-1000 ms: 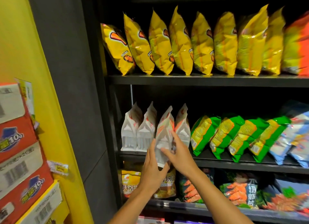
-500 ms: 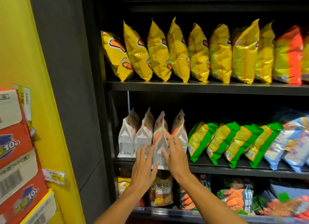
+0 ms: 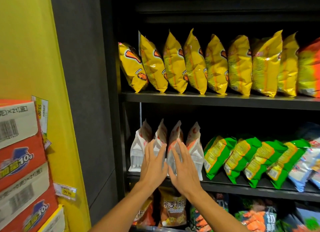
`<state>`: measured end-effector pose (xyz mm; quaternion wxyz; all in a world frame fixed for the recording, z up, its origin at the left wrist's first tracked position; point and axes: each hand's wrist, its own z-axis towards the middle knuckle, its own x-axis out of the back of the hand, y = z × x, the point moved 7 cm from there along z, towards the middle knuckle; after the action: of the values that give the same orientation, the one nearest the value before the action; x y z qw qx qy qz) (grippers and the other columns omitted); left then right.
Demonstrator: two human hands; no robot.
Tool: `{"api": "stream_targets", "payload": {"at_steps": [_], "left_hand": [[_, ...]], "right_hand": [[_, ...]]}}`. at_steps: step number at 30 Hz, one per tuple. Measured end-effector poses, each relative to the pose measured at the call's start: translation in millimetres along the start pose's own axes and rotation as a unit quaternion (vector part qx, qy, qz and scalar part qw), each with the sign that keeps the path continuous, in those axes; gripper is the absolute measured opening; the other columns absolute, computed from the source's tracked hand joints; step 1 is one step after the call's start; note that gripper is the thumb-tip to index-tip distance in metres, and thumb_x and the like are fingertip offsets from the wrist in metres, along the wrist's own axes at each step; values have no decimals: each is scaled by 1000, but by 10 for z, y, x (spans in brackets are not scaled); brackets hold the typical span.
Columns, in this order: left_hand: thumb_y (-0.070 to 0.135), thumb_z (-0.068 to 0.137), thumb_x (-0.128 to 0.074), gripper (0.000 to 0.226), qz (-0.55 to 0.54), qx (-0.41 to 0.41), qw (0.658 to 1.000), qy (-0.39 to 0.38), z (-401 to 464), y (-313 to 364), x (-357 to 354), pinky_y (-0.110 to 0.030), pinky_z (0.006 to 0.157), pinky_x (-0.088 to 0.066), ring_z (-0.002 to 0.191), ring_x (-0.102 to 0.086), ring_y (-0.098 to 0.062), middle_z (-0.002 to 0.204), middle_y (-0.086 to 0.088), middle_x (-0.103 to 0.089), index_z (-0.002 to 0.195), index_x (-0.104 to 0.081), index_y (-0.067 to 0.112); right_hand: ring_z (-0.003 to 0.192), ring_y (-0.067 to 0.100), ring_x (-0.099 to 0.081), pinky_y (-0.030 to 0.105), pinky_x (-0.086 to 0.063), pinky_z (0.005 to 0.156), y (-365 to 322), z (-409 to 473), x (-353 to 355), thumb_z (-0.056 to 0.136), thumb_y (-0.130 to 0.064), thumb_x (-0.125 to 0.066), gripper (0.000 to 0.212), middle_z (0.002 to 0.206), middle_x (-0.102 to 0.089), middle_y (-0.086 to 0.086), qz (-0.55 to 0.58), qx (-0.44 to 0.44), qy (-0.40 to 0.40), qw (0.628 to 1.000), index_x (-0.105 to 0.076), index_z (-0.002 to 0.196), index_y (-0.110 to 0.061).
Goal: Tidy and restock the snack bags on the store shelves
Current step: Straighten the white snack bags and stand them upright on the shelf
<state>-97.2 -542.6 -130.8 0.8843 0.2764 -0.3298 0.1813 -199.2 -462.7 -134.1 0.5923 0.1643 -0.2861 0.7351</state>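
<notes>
Standing white bag [image 3: 174, 145], between both grips

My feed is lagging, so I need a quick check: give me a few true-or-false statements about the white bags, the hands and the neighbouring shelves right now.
1. Four white bags stand at the left end of the middle shelf. True.
2. The left hand has lifted a white bag clear of the shelf. False: its straight fingers lie against the second white bag, which stands on the shelf.
3. The right hand lies flat against the third white bag. True.
4. The green bags are on the top shelf. False: they sit on the middle shelf, right of the white bags; the yellow bags fill the top shelf.
5. Stacked cartons stand on the left. True.
</notes>
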Motion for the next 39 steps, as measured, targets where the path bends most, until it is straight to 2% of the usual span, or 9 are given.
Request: {"api": "stream_targets", "payload": {"at_steps": [9, 13, 15, 20, 25, 30, 32, 34, 39], "left_hand": [[30, 101, -50, 71, 67, 49, 996, -13, 88, -18, -34, -42, 128, -18, 154, -12, -30, 165, -9, -21, 162, -17, 12], [25, 96, -58, 68, -11, 48, 998, 47, -145, -65, 34, -42, 120, -36, 149, -21, -22, 156, -5, -30, 157, -30, 15], [26, 91, -66, 68, -54, 46, 990, 119, -291, -85, 122, -36, 114, -42, 144, -27, -17, 151, -2, -35, 152, -38, 18], [35, 80, -86, 97, -121, 125, 970, 171, -471, -118, 122, -9, 97, -33, 140, -29, -16, 156, -6, -27, 157, -29, 16], [43, 83, -82, 93, -198, 252, 937, 141, -527, -316, -1, -45, 100, -55, 141, -46, -25, 158, 0, -39, 155, -25, 28], [30, 82, -86, 79, -261, 238, 914, 201, -809, -261, 317, -2, 88, -43, 133, -44, -2, 146, 10, -50, 147, -42, 30], [28, 81, -87, 78, -278, 231, 905, 223, -971, -257, 513, -8, 94, -45, 133, -46, -2, 144, 10, -52, 145, -42, 32], [30, 80, -86, 76, -293, 233, 897, 234, -1134, -261, 718, -21, 98, -50, 130, -51, -4, 139, 13, -56, 141, -41, 38], [30, 80, -87, 68, -386, 228, 863, 235, -1461, -333, 1155, -16, 83, -56, 118, -65, -2, 125, 16, -68, 136, -49, 31]], "right_hand": [[159, 21, -14, 34, -41, 118, 39, 59, -46, 96, -28, -68, 80, 173, -3, 4, 20, -3, -21, 1000, -26, 162, -12], [159, 24, -15, 37, -44, 116, 18, 60, -21, 96, -24, -67, 89, 173, -3, 6, 49, 10, -16, 999, -11, 165, -21], [159, 26, -16, 38, -48, 112, 12, 57, -17, 95, -20, -66, 94, 173, -3, 6, 54, 13, -16, 998, -4, 165, -26], [159, 28, -14, 35, -56, 101, 8, 44, -56, 92, -16, -67, 77, 172, -4, 8, 39, 19, -31, 999, -31, 160, -12], [159, 28, -15, 23, -47, 101, -19, 33, -56, 89, -16, -65, 74, 172, -3, 6, 41, 11, -33, 999, -37, 157, -13], [159, 28, -13, 40, -57, 101, 26, 3, -65, 91, -11, -65, 74, 173, 0, 5, 51, 13, -48, 997, -34, 159, -14], [160, 28, -11, 42, -58, 98, 28, -16, -50, 92, -7, -64, 72, 173, -2, 4, 57, 14, -45, 997, -36, 158, -14], [159, 24, -12, 37, -54, 103, -2, -41, -14, 95, -9, -63, 65, 173, -2, -1, 75, -7, -39, 996, -39, 155, -17], [157, 8, -16, 35, -25, 124, -260, -254, 158, 106, -32, -55, 57, 170, -13, -13, 233, -95, -35, 967, -34, 158, -22]]}}
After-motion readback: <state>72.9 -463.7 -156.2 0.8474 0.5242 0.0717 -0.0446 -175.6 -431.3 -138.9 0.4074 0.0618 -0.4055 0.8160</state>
